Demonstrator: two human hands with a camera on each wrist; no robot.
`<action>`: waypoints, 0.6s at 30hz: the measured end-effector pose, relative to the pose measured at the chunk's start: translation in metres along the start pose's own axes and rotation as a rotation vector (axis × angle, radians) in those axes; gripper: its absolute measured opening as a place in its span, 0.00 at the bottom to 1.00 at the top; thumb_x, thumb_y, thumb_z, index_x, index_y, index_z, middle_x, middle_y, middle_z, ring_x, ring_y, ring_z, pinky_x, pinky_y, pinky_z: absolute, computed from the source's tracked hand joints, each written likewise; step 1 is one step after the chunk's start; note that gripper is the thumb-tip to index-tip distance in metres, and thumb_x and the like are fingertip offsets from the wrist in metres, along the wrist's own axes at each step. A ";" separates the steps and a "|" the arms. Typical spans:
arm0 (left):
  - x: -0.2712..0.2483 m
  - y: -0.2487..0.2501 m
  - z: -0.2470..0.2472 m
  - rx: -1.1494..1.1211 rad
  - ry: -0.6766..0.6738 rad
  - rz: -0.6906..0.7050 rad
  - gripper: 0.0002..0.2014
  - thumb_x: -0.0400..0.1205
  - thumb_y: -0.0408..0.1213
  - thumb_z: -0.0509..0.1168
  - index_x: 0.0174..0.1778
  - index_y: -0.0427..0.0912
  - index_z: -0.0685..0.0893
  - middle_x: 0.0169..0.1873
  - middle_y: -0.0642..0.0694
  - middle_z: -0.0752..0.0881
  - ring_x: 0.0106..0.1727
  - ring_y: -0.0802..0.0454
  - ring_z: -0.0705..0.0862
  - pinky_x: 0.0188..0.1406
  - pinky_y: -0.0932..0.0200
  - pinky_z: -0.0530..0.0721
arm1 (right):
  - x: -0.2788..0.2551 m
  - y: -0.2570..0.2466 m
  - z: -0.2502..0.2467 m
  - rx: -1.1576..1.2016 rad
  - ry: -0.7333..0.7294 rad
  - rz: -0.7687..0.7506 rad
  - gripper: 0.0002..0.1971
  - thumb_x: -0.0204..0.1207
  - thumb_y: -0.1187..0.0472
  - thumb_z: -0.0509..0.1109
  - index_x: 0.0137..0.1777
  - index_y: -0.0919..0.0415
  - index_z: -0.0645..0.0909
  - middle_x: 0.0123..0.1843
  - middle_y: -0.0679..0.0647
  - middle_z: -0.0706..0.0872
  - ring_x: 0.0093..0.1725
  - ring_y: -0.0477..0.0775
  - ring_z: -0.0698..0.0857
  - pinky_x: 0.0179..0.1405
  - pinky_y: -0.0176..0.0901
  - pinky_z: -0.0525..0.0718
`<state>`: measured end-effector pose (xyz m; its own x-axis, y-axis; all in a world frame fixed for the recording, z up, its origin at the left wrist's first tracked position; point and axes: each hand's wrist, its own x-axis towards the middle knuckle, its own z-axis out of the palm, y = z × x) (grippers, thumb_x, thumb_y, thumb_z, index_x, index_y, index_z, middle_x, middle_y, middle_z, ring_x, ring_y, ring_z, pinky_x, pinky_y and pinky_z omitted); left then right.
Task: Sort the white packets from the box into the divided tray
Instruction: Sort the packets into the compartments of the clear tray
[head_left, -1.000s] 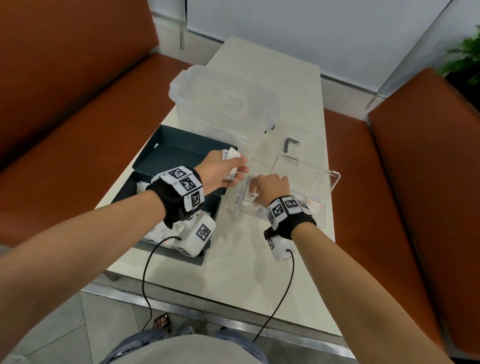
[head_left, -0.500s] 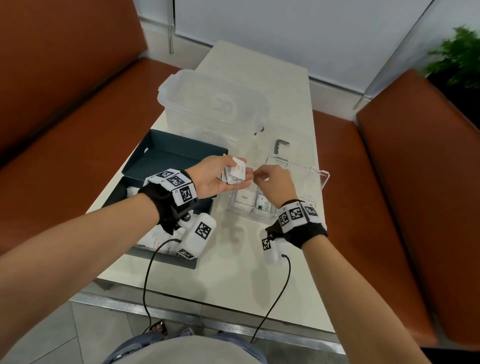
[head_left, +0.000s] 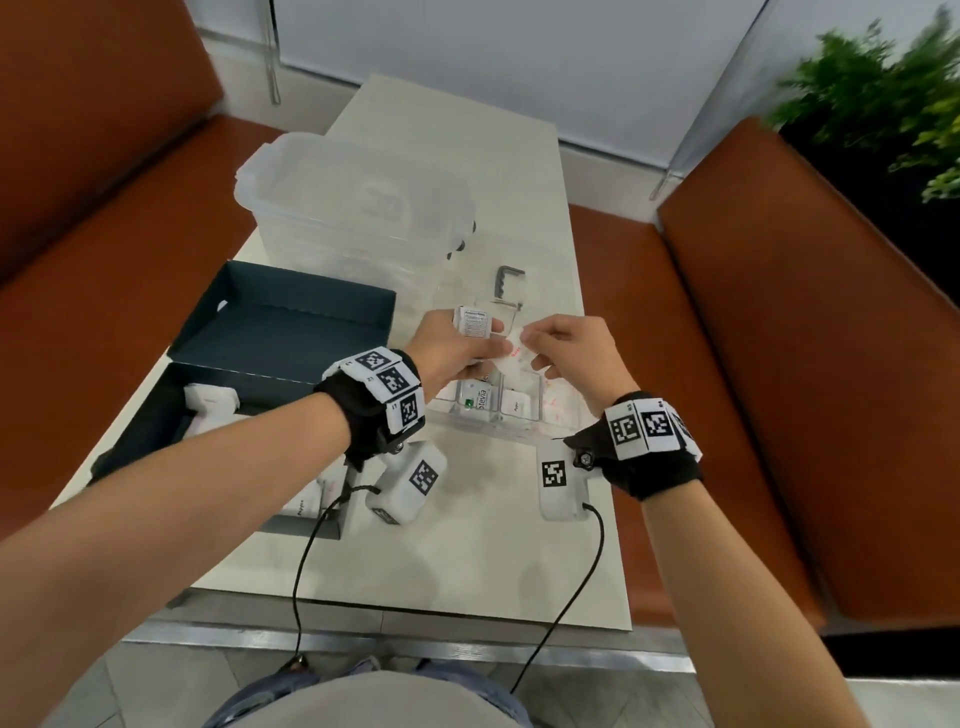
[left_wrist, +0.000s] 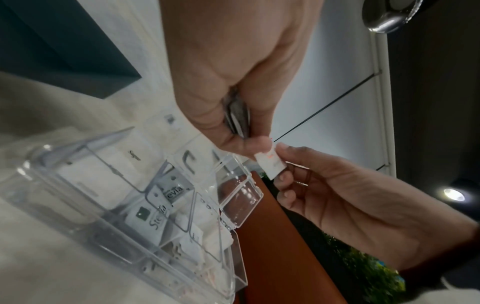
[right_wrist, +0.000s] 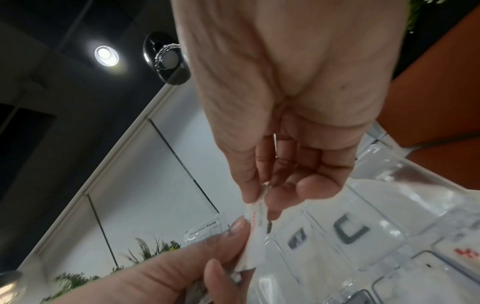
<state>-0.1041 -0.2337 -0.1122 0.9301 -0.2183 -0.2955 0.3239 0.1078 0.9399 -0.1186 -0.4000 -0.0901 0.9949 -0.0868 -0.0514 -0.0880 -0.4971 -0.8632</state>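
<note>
My left hand (head_left: 480, 340) grips a small stack of white packets (head_left: 474, 322) above the far side of the clear divided tray (head_left: 563, 410). My right hand (head_left: 530, 345) pinches one white packet with red print (head_left: 517, 354) at the stack's edge; the left thumb still touches it (right_wrist: 255, 214). In the left wrist view that packet (left_wrist: 271, 165) sits between the right thumb and forefinger. The tray (left_wrist: 241, 273) holds sorted packets, one marked Stevia (head_left: 480, 402). The dark box (head_left: 280, 332) on the left still holds white packets (head_left: 210, 400).
A clear lidded tub (head_left: 353, 208) stands behind the box and tray. A small grey bracket (head_left: 509, 280) lies beyond the tray. Orange benches (head_left: 779, 364) flank the narrow white table (head_left: 441, 561). Wrist camera cables hang over the table's near edge.
My right hand lifted out of the tray, met the left hand's stack and now pinches one packet. Both hands sit slightly higher and farther over the tray.
</note>
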 end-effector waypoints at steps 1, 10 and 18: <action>0.001 -0.001 0.002 0.011 0.001 -0.006 0.14 0.73 0.25 0.76 0.52 0.36 0.84 0.36 0.42 0.85 0.28 0.55 0.81 0.31 0.65 0.85 | 0.000 0.003 -0.001 0.028 0.007 0.023 0.05 0.77 0.63 0.72 0.50 0.62 0.87 0.37 0.51 0.88 0.28 0.41 0.84 0.29 0.32 0.82; 0.011 -0.008 0.034 -0.047 0.011 -0.151 0.12 0.79 0.34 0.73 0.55 0.33 0.83 0.40 0.43 0.84 0.31 0.55 0.79 0.25 0.66 0.78 | 0.009 0.045 -0.045 -0.003 0.128 0.118 0.06 0.78 0.66 0.70 0.49 0.57 0.88 0.40 0.53 0.90 0.32 0.43 0.87 0.35 0.34 0.85; 0.008 -0.012 0.039 -0.077 0.018 -0.152 0.09 0.81 0.33 0.70 0.54 0.34 0.82 0.38 0.44 0.83 0.29 0.56 0.77 0.25 0.67 0.76 | 0.020 0.076 -0.038 -0.424 0.001 0.146 0.09 0.78 0.68 0.67 0.51 0.61 0.89 0.46 0.57 0.88 0.40 0.50 0.84 0.35 0.34 0.79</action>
<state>-0.1071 -0.2743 -0.1189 0.8721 -0.2202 -0.4369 0.4727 0.1494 0.8684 -0.1074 -0.4721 -0.1373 0.9705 -0.1829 -0.1573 -0.2403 -0.7897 -0.5645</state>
